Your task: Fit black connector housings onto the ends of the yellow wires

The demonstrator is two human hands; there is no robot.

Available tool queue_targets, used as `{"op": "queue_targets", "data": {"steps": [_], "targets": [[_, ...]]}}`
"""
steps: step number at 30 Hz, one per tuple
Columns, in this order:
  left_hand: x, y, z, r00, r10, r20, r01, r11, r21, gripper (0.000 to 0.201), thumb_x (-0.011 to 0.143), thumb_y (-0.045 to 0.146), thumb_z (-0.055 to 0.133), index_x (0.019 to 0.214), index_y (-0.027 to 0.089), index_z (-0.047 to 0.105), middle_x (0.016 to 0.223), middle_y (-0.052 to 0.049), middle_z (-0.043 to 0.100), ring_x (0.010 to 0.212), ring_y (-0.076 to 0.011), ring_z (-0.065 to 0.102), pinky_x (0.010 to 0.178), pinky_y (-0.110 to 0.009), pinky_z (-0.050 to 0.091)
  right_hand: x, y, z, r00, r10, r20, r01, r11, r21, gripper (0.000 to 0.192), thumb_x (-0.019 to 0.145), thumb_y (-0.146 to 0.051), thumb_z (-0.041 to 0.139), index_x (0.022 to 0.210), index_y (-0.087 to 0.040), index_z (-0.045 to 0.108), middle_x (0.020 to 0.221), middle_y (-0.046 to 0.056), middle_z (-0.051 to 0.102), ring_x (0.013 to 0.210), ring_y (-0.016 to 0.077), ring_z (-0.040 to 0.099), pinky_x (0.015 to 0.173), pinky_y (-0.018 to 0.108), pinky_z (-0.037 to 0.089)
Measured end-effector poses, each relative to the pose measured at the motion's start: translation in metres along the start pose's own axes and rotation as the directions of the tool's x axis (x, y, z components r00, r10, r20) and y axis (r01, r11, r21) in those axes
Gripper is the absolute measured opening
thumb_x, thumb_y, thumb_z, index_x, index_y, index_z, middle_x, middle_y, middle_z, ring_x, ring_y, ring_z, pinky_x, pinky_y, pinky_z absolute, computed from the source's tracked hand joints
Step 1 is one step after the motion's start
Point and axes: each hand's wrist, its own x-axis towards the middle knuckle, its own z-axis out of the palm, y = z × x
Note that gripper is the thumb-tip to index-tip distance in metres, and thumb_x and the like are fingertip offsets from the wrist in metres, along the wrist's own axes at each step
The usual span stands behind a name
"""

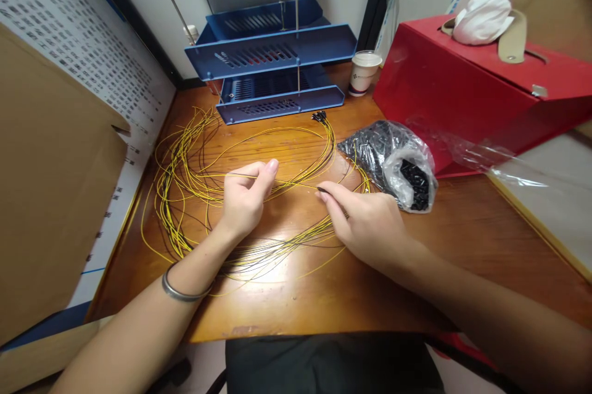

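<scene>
My left hand is closed around a thin yellow wire, thumb on top. The wire runs to the right into my right hand, which pinches a small black connector piece at its end between thumb and fingertips. Beneath and around both hands lies a loose bundle of yellow and black wires, coiled on the table. Several wire ends with black connectors lie together behind my hands. A clear plastic bag full of small black parts stands open just beyond my right hand.
A blue tiered tray rack stands at the back of the wooden table. Beside it is a paper cup. To the right sits a red box with tissue on top. Cardboard borders the left side.
</scene>
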Motion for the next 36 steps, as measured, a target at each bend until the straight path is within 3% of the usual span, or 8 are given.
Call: {"op": "queue_targets", "data": {"steps": [4,7,10,17,21,27,36], "targets": [[-0.0010,0.0010,0.0011,0.986,0.032,0.166,-0.038,0.999,0.033,0.059,0.093,0.057,0.059,0.050,0.017,0.051,0.049,0.000,0.051,0.049,-0.0107,0.045,0.052,-0.026,0.035,-0.0003,0.0000,0.0013,1.000,0.007,-0.009,-0.007,0.999,0.032,0.023,0.097,-0.024,0.054,0.106,-0.022,0.076,0.081,0.003,0.081,0.055,0.0167,0.071,0.051,0.028,0.036],[-0.0024,0.0028,0.0023,0.944,0.074,0.321,-0.104,0.992,0.077,0.042,0.095,0.042,0.061,0.062,0.016,0.065,0.060,-0.003,0.065,0.057,-0.0129,0.056,0.061,-0.027,0.043,-0.0004,-0.0010,0.0016,0.999,-0.006,-0.044,0.009,0.998,0.063,0.024,0.098,-0.025,0.054,0.106,-0.021,0.076,0.086,0.004,0.082,0.057,0.0169,0.072,0.051,0.028,0.038],[-0.0033,0.0028,0.0036,0.913,0.105,0.395,-0.157,0.982,0.103,0.028,0.096,0.029,0.058,0.076,0.016,0.074,0.069,-0.004,0.072,0.064,-0.0141,0.062,0.067,-0.027,0.046,-0.0001,-0.0010,0.0024,0.998,-0.018,-0.060,0.022,0.997,0.076,0.024,0.099,-0.024,0.054,0.108,-0.021,0.076,0.091,0.003,0.082,0.059,0.0168,0.074,0.052,0.027,0.040],[-0.0034,0.0012,0.0026,0.896,0.138,0.421,-0.227,0.959,0.169,0.027,0.097,0.025,0.057,0.080,0.016,0.075,0.072,-0.004,0.073,0.066,-0.0141,0.061,0.069,-0.027,0.045,-0.0004,-0.0022,0.0026,0.995,-0.059,-0.075,0.069,0.989,0.134,0.027,0.098,-0.020,0.055,0.116,-0.020,0.075,0.091,0.002,0.082,0.052,0.0144,0.070,0.052,0.027,0.043],[-0.0048,0.0023,0.0030,0.876,0.164,0.454,-0.281,0.938,0.203,0.024,0.097,0.022,0.058,0.082,0.016,0.076,0.072,-0.002,0.073,0.068,-0.0130,0.060,0.070,-0.026,0.043,-0.0008,-0.0050,0.0010,0.999,-0.030,-0.035,0.036,0.979,0.202,0.027,0.097,-0.020,0.055,0.116,-0.020,0.075,0.095,0.001,0.082,0.060,0.0154,0.074,0.056,0.025,0.047],[-0.0053,0.0008,0.0030,0.872,0.217,0.439,-0.319,0.932,0.172,0.024,0.095,0.020,0.059,0.077,0.016,0.074,0.073,-0.002,0.074,0.067,-0.0116,0.061,0.073,-0.026,0.044,-0.0009,-0.0054,0.0028,0.999,-0.005,-0.052,0.016,0.977,0.213,0.025,0.094,-0.019,0.059,0.114,-0.018,0.074,0.100,0.003,0.082,0.071,0.0202,0.079,0.061,0.026,0.053],[-0.0043,0.0006,-0.0018,0.870,0.303,0.389,-0.355,0.932,0.069,0.030,0.092,0.021,0.057,0.062,0.016,0.060,0.059,0.001,0.060,0.058,-0.0113,0.051,0.068,-0.029,0.041,0.0018,-0.0021,0.0023,0.999,0.037,-0.019,-0.033,0.980,0.197,0.031,0.094,-0.022,0.056,0.120,-0.014,0.071,0.105,0.004,0.081,0.072,0.0220,0.079,0.063,0.030,0.057]]}}
